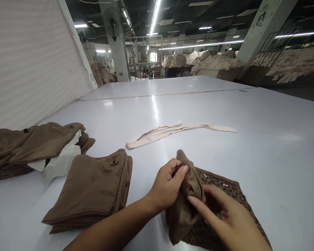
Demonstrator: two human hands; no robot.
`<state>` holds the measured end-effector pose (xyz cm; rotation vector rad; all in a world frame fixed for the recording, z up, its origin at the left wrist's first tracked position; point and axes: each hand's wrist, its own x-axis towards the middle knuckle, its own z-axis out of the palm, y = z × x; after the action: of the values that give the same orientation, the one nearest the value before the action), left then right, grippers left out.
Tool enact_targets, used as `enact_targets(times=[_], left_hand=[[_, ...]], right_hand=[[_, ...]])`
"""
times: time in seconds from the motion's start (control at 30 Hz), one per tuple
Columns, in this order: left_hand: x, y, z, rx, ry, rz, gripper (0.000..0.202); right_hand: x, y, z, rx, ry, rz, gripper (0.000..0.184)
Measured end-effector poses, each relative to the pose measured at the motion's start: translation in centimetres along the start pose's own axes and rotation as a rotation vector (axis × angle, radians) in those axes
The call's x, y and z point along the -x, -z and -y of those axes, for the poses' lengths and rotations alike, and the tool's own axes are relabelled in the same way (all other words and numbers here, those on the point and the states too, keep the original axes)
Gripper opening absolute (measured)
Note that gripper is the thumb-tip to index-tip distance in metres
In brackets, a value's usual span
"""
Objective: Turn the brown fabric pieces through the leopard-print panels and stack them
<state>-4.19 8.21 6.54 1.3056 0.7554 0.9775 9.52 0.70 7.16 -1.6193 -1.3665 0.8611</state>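
My left hand (170, 181) pinches the edge of a brown fabric piece (184, 219), thumb and fingers closed on it. At the other side of the same fold, my right hand (222, 212) grips the cloth between thumb and fingers. The piece is plain brown on one face and leopard-printed with small pink spots on the other; the printed part (225, 184) lies on the table beneath and beside my right hand. To the left sits a neat stack of brown fabric pieces (94, 188), a small dark hole near the top one's corner.
Another brown stack (47, 139) with a torn white sheet (64, 158) lies farther left. A pale fabric strip (167, 132) stretches across the white table (272, 150). White cloth (36, 52) hangs at the left. Heaps of pale fabric (217, 62) stand beyond the table.
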Motion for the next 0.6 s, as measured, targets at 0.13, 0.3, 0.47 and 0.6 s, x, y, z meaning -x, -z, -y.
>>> enact_targets(times=[0.13,0.3,0.47,0.6], left_hand=[[-0.2,-0.4,0.5,0.065,0.014,-0.010,0.036],[-1.2,0.0,1.4,0.259,0.243,0.087,0.051],[-0.8,0.2,0.9,0.116,0.110,-0.064,0.045],[0.6,-0.6,0.0,0.050,0.040,-0.063,0.033]], right_hand=[[-0.3,-1.0,-1.2,-0.399,0.043,0.165,0.023],[-0.1,-1.7,-1.1,-0.897,-0.217,0.318,0.021],[0.9,-2.1,-0.3,-0.295,-0.108,-0.130,0.028],[1.3,-1.9,-0.2,0.030,-0.050,-0.213,0.026]])
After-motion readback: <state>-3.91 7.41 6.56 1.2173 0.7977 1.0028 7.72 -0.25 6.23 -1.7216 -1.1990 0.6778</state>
